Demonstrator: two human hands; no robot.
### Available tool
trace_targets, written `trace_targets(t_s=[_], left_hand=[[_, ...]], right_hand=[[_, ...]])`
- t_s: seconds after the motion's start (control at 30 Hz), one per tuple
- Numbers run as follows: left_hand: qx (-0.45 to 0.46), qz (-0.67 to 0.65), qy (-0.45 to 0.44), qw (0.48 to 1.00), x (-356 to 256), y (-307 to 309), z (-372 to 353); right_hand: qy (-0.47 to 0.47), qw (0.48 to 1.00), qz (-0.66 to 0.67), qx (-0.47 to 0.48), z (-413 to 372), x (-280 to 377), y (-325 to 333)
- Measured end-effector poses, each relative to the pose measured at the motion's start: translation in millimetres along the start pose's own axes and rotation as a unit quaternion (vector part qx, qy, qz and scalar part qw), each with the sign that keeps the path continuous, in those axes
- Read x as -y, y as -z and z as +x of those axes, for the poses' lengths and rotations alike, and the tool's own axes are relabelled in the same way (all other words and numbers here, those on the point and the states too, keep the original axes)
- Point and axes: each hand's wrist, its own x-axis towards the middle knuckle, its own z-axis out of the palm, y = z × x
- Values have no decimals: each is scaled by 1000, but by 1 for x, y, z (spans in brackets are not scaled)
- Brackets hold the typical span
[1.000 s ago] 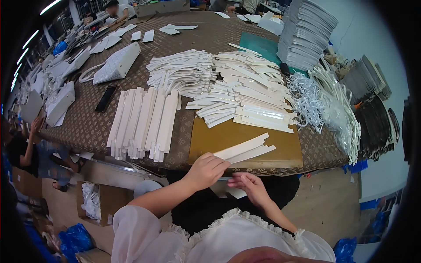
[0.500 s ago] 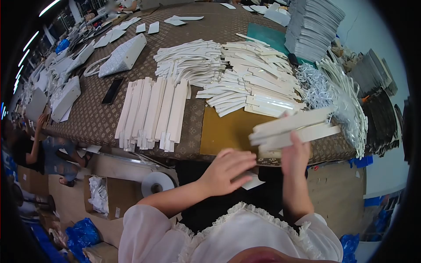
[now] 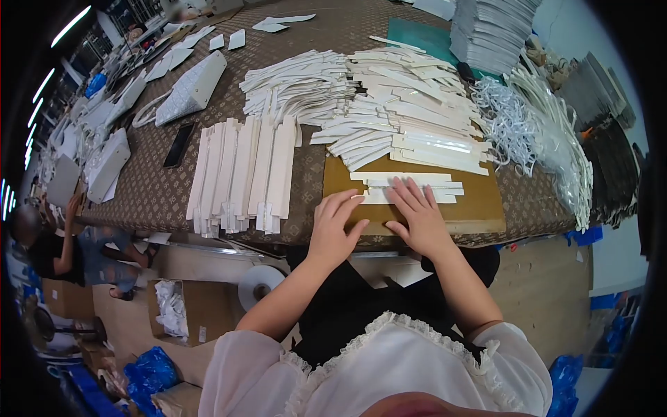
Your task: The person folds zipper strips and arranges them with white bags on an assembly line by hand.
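Note:
A white notched strip piece (image 3: 445, 180) with a long slit along its middle lies flat on a brown board (image 3: 479, 205). My right hand (image 3: 422, 221) rests on it, fingers spread over its centre and right part. At the piece's left end is my left hand (image 3: 335, 228), fingers stretched out and thumb apart, fingertips at the edge. Neither hand is wrapped round anything. Just behind the board is a pile of similar white strips (image 3: 417, 115). To the left, more slotted strip pieces (image 3: 240, 170) lie side by side in an overlapping row.
A white quilted handbag (image 3: 191, 90) and a black phone (image 3: 179, 144) lie on the patterned table (image 3: 306, 167). White cords (image 3: 497, 115) and a grey stack (image 3: 490, 35) stand at the right. Another person (image 3: 69, 243) is at far left. A cardboard box (image 3: 208, 306) sits below.
The white strip pieces that my right hand held raised are down, and one lies flat on the board. My left hand has moved up to its left end. My right hand now lies on it.

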Motion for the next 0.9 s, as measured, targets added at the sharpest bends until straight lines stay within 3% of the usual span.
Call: trace_targets(t_s=[0.07, 0.33, 0.57, 0.73, 0.9], left_hand=[[27, 60, -56, 996, 9, -5, 4], [29, 29, -13, 999, 15, -24, 18], [33, 23, 20, 999, 14, -26, 20], [-14, 32, 53, 998, 6, -27, 20], [36, 9, 49, 998, 13, -26, 20]], right_hand=[[13, 1000, 0, -2, 1, 2, -1], [5, 1000, -17, 11, -14, -21, 5], [-127, 989, -70, -17, -46, -70, 25], [-134, 990, -39, -22, -50, -74, 25], [-130, 989, -59, -27, -48, -73, 27]])
